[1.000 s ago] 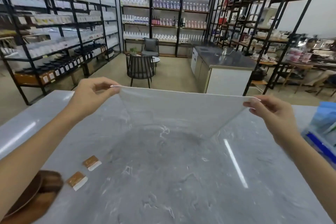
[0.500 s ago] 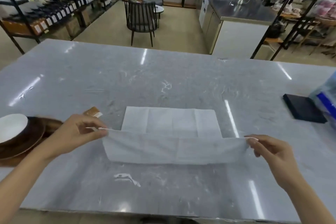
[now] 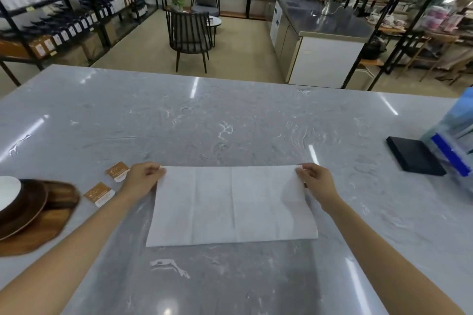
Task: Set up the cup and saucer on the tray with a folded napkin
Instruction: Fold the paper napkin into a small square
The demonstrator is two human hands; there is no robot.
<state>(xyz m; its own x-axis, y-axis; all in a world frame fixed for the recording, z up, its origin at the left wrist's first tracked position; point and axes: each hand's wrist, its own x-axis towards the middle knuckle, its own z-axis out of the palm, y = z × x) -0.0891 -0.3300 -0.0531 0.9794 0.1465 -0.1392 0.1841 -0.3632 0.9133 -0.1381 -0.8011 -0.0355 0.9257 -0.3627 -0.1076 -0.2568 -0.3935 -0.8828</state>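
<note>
A white paper napkin [image 3: 231, 206] lies flat on the grey marble table [image 3: 230, 130], folded in half into a wide rectangle. My left hand [image 3: 142, 180] pinches its far left corner and my right hand [image 3: 316, 181] pinches its far right corner, both pressed down at the table. At the left edge a wooden tray [image 3: 38, 230] carries a dark round saucer [image 3: 24, 208] with a white piece [image 3: 7, 193] on it, cut off by the frame. I see no cup.
Two small brown sachets [image 3: 117, 171] [image 3: 99, 194] lie between the tray and my left hand. A black flat pad [image 3: 414, 158] and a blue-and-clear plastic pack [image 3: 453, 143] sit at the right. Chairs, a counter and shelves stand beyond the table.
The napkin was held open in the air, then laid on the table. Both hands carried its near edge over to the far edge, folding it in half.
</note>
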